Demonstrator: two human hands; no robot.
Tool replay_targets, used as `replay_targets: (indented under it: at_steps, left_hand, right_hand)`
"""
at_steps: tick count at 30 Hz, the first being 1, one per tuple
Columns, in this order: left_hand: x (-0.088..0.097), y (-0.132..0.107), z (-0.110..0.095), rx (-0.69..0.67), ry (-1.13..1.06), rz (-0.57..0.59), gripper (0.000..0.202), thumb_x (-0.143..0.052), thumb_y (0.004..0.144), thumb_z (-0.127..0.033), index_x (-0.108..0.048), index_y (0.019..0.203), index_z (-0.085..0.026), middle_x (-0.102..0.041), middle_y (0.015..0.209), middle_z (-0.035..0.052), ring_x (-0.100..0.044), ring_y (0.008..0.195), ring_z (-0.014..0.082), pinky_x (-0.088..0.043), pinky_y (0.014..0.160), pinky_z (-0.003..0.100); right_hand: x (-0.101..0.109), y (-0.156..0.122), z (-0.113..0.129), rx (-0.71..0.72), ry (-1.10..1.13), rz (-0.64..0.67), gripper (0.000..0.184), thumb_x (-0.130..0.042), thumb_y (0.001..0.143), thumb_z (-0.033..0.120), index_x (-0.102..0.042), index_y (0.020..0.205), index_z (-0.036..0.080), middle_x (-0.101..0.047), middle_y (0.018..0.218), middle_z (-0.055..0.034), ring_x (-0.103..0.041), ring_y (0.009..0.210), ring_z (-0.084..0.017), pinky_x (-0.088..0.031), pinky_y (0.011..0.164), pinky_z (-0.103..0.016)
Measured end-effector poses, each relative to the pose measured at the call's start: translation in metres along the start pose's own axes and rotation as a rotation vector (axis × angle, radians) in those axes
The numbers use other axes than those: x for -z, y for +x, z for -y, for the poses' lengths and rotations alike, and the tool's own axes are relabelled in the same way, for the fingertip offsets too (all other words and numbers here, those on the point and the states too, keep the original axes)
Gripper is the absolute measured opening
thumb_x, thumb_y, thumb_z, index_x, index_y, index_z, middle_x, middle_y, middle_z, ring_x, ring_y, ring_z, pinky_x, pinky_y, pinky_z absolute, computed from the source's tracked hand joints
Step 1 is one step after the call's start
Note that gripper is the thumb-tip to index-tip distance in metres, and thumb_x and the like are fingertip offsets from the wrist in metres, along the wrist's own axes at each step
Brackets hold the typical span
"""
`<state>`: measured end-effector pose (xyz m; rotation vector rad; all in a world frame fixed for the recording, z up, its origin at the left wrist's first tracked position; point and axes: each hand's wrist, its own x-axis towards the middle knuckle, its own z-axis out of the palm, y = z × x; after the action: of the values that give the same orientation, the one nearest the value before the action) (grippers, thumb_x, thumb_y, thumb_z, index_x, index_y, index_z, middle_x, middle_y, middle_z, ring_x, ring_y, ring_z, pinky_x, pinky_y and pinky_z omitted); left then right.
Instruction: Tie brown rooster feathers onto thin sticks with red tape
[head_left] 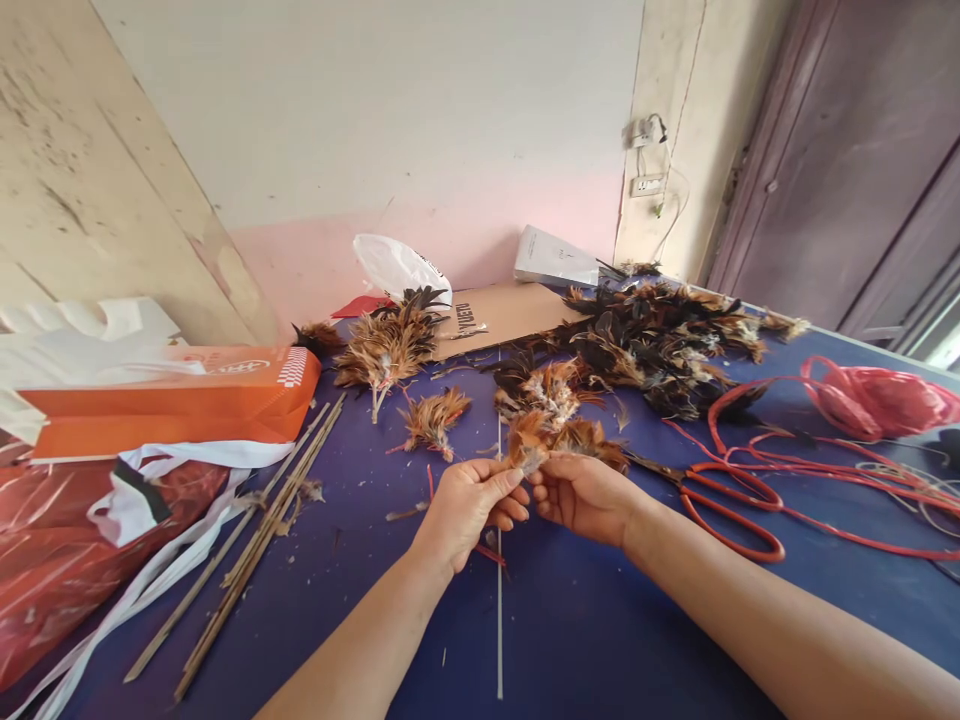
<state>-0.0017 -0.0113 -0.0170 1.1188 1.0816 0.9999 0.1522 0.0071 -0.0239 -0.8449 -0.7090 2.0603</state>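
Note:
Between my two hands is a small bunch of brown feathers (pixel 528 440), pinched at its lower end. My left hand (pixel 476 505) grips it with thumb and forefinger, the other fingers curled. From the right side my right hand (pixel 589 495) closes on the same bunch, fingertips nearly touching the left ones. Just beyond lie loose brown feathers (pixel 551 385). A small feather bundle (pixel 435 420) rests to the left, and a larger tied feather bundle (pixel 390 345) lies behind it. Scissors with red-orange handles (pixel 731 500) lie beside my right wrist, blades partly under the feathers.
A big heap of dark feathers (pixel 652 340) covers the back right. Pink plastic twine (pixel 877 400) trails across the right side. Thin sticks (pixel 259 555) lie at left beside an orange bag (pixel 172 395). Cardboard (pixel 510 315) and a white box (pixel 555 258) are near the wall.

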Motion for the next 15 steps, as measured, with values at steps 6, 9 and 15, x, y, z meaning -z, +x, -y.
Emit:
replay_targets:
  at_steps: [6, 9, 15]
  left_hand:
    - [-0.006, 0.002, 0.004, -0.083, 0.009, -0.097, 0.024, -0.063, 0.068, -0.035, -0.063, 0.072, -0.011, -0.063, 0.060, 0.0050, -0.056, 0.049, 0.0091, -0.043, 0.045, 0.016]
    - [-0.004, 0.003, 0.005, -0.137, 0.076, -0.104, 0.023, -0.059, 0.070, -0.035, -0.063, 0.069, -0.011, -0.061, 0.055, 0.0033, -0.056, 0.049, 0.0104, -0.044, 0.047, 0.019]
    - [-0.010, -0.001, 0.017, -0.256, 0.397, -0.053, 0.023, -0.050, 0.073, -0.021, -0.055, 0.052, -0.015, -0.050, 0.043, -0.0017, -0.049, 0.040, 0.0097, -0.040, 0.044, 0.020]
  right_hand:
    - [-0.005, -0.001, -0.005, 0.042, -0.068, -0.055, 0.016, -0.047, 0.078, 0.016, -0.056, 0.066, 0.011, -0.061, 0.060, -0.0046, -0.057, 0.053, -0.008, -0.046, 0.056, -0.020]
    - [-0.012, -0.005, -0.008, 0.280, -0.339, -0.107, 0.012, -0.051, 0.077, 0.023, -0.053, 0.068, 0.015, -0.061, 0.062, -0.0027, -0.056, 0.053, -0.010, -0.045, 0.055, -0.023]
    - [-0.028, -0.028, -0.005, 0.822, -1.148, -0.031, 0.010, -0.048, 0.076, 0.018, -0.053, 0.068, 0.019, -0.055, 0.057, 0.0020, -0.048, 0.054, -0.010, -0.036, 0.055, -0.023]
